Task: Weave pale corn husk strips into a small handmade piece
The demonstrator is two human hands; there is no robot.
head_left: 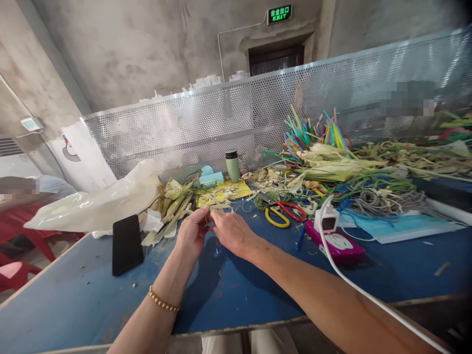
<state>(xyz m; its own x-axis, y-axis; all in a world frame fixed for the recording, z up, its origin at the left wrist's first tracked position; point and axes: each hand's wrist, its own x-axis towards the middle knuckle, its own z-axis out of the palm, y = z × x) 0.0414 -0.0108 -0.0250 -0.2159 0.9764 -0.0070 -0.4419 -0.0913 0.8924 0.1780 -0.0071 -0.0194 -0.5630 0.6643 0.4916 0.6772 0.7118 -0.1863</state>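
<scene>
My left hand point(194, 227) and my right hand point(230, 230) meet over the middle of the blue table point(236, 305). The fingers of both are bent and pinched together at the tips; whatever lies between them is too small to make out. Just beyond my fingertips is a yellow sheet point(241, 189) strewn with pale husk scraps. To the right of my right hand lie scissors point(278, 217) with one yellow and one red handle. Dried husks point(173, 209) are heaped just left of and beyond my left hand.
A black phone point(127, 245) and a plastic bag point(103, 204) are at the left. Behind stands a green bottle point(232, 167). On the right are a magenta power strip point(341, 246) with a white cable, a blue mask point(401, 227) and coiled cords. A perforated metal screen point(184, 132) borders the back.
</scene>
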